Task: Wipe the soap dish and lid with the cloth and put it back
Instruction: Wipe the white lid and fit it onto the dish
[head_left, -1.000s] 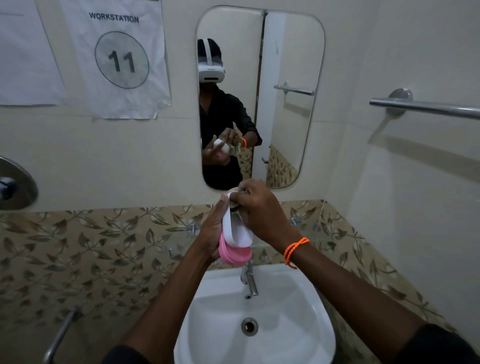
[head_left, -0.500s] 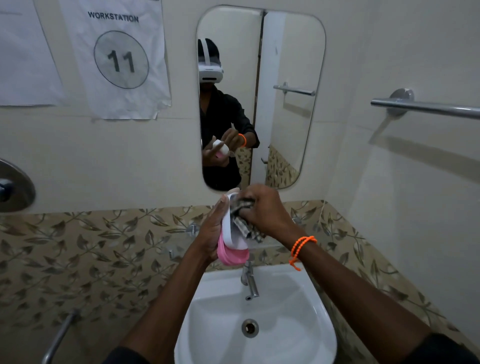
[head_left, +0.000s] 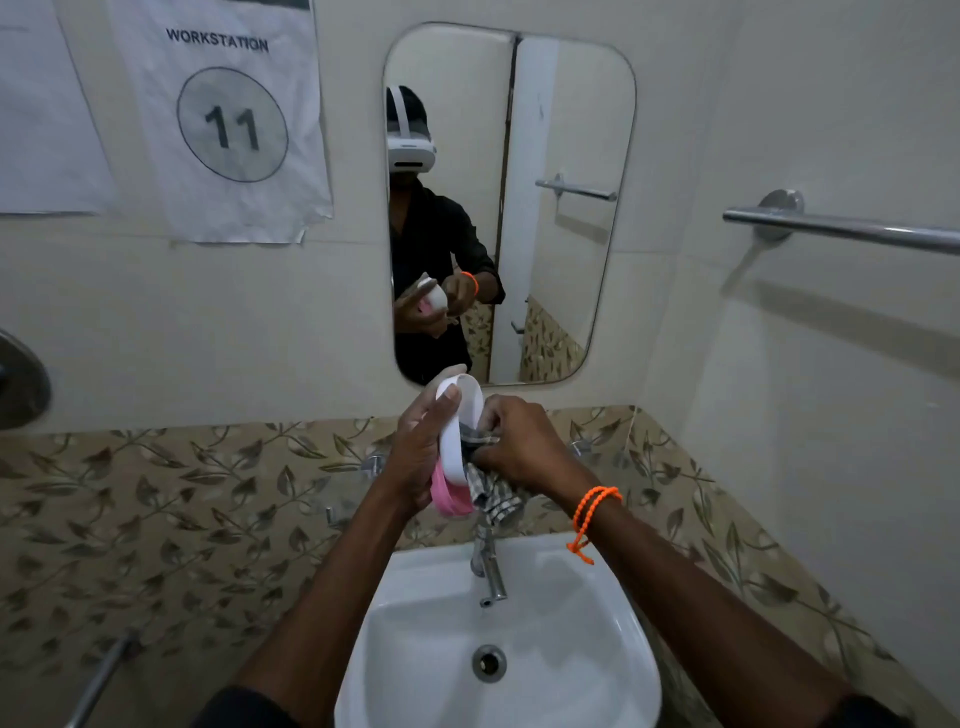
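While the left hand (head_left: 418, 457) grips the white oval plastic soap dish piece (head_left: 457, 431) on edge at frame centre, thumb across its upper rim, a pink plastic piece (head_left: 448, 500) sits stacked behind it in the same grip, poking out below. Can't tell which of the two is lid and which is base.

Right hand (head_left: 519, 447) has fingers curled round the grey-and-white checked cloth (head_left: 491, 491), pressing it into the open face of the white piece. Cloth tail hangs down just right of the pink piece, above the chrome tap (head_left: 488, 566).

All of this is held in the air over the white ceramic basin (head_left: 597, 649), lower centre of frame. Wall mirror (head_left: 566, 156) at upper centre shows the same pose from the front, nothing extra.

Progress, judged from how things lie:
- Wiping is under way, on the inside of the white piece.
- Pink piece has no cloth on it now; can't tell whether it is already wiped.
- Pieces are not reassembled into a closed dish.
- Put-back not done. No obvious shelf or holder for it is visible, so the return spot is unknown from this view.

Call it mid-task: one part being wiped, the closing and return steps all left.
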